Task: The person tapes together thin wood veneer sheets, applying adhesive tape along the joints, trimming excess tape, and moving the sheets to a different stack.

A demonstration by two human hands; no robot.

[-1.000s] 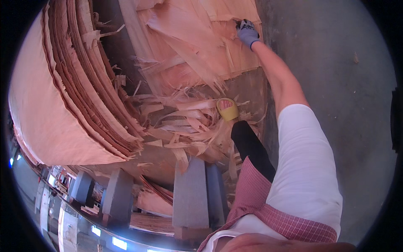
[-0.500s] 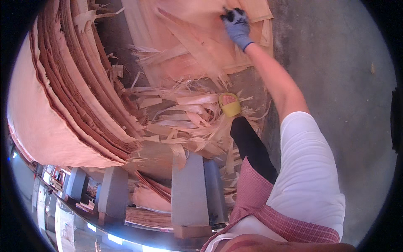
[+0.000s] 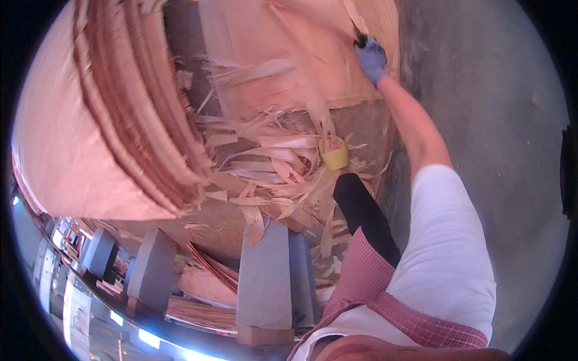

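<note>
My right hand (image 3: 371, 59) wears a grey-blue glove with dark fingertips and reaches far forward over a stack of thin wood veneer sheets (image 3: 337, 72). Its fingers are closed on the end of a narrow veneer strip (image 3: 354, 13), which runs away from me toward the top edge of the view. Motion blurs the strip's far part. Another long, pale veneer strip (image 3: 304, 78) slants across the sheets toward my foot. My left hand is out of sight.
Torn veneer scraps (image 3: 283, 159) litter the floor around my foot in a yellow slipper (image 3: 334, 154). A tall stack of ragged-edged veneer (image 3: 114, 120) rises at the left. Grey blocks (image 3: 265, 277) stand nearer to me, and concrete floor (image 3: 481, 120) stretches along the right.
My right hand has moved right and slightly nearer in the view, and a strip now shows in its fingers. The veneer stacks have shifted in the picture as the view moved.
</note>
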